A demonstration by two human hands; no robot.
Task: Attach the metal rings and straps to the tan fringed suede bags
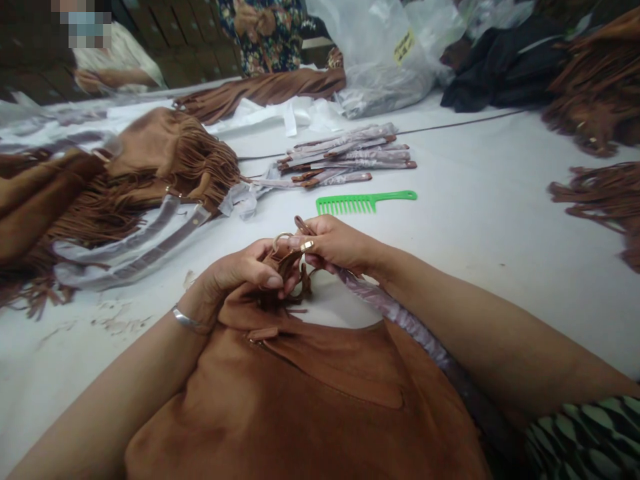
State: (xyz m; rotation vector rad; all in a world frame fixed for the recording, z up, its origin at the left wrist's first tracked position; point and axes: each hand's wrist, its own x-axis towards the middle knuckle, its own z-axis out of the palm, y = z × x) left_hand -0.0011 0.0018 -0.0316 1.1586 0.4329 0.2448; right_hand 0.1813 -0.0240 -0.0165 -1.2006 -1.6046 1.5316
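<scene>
On the white worktable (500, 220), nearest the person: one brown suede bag (300, 400), lying flat between the forearms, its upper corner gathered up under both hands.

Left hand (235, 280) — fingers curled closed, pinching the bunched suede and a small tuft of fringe at the bag's corner; silver bangle (187, 321) at the wrist.

Right hand (335, 245) — fingers closed round the end of a strap (400, 313) wrapped in clear film, thumb and forefinger nipping a gold-coloured fitting; the strap runs back under the right forearm. A metal ring (281, 238) stands just between the two hands, touching the fingertips.

Just beyond the hands: one green wide-toothed comb (367, 201), lying flat, apart from everything else.

Behind the comb: a loose stack of film-wrapped straps (345, 160), brown ends showing.

To the left: a heap of fringed brown bags (150, 167), two wrapped handles (145, 247) trailing toward the person.

To the right edge: more brown fringe pieces (600, 197), well apart from the hands.

Far side of the table: clear plastic bags (385, 60), one with a yellow label; dark cloth (500, 67) beside them; another person (115, 67) seated at the upper left, forearm resting on the table
</scene>
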